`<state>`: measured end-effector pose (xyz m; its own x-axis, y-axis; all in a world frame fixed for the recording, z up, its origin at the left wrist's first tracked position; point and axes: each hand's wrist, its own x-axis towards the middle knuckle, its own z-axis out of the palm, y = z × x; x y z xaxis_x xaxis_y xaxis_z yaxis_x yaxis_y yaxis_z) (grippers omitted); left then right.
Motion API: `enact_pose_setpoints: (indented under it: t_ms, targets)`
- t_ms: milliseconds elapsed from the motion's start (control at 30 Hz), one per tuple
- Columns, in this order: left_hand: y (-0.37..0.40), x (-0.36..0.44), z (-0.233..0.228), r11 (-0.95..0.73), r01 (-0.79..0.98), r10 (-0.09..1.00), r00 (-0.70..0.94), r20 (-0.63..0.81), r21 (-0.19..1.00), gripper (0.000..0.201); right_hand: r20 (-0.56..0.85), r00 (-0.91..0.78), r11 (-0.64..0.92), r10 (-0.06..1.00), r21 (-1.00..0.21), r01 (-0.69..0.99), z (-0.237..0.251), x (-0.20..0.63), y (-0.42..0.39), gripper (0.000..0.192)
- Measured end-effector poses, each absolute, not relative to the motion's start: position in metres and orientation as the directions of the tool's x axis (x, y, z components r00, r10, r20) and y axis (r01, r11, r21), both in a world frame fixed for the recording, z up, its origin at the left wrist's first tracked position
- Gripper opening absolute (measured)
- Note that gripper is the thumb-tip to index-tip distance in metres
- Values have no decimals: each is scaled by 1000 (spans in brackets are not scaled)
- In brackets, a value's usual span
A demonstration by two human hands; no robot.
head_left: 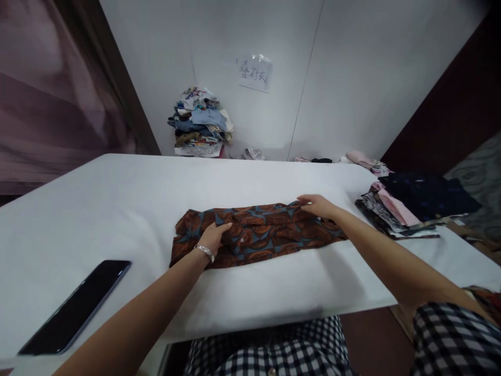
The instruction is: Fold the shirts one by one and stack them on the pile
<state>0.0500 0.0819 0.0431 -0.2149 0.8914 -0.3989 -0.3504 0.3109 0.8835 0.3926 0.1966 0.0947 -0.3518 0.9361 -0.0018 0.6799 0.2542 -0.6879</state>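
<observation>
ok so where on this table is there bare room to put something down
Bare white table runs wide along the far side, behind the brown patterned shirt, and on the left between the shirt and the black phone. A narrower strip lies along the near edge. The right end is crowded by the stack of folded clothes.

Folded shirt (254, 235) mid-table (117, 198), phone (76, 308) left — garment stack (407, 206) right, clothes pile (201, 122) behind
</observation>
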Motion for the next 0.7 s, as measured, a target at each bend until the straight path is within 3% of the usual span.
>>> enact_pose_setpoints:
  t_ms: [100,167,300,433,500,567,700]
  targets:
    - [79,60,57,229,-343,922,-222,-316,911,22,119,-448,439,886,-524,730,61,418,184,60]
    - [77,62,69,272,-369,921,-167,-352,888,16,180,-423,453,888,-495,741,48,426,182,49]
    - [82,45,79,342,-271,918,-111,-382,900,9,164,-224,270,961,-737,620,44,431,193,27]
    - [89,18,64,347,-78,882,-312,-353,935,24,39,-90,78,995,-872,482,54,429,204,22]
    - [89,10,55,407,77,850,-398,-347,910,37,-24,-77,17,997,-872,490,58,427,205,24]
    - [85,8,52,377,339,874,-438,-210,862,50,-62,-78,-13,995,-857,516,60,424,205,28]
    - [82,22,56,193,791,943,-314,115,581,62,-55,-79,-3,995,-841,541,59,418,204,34]
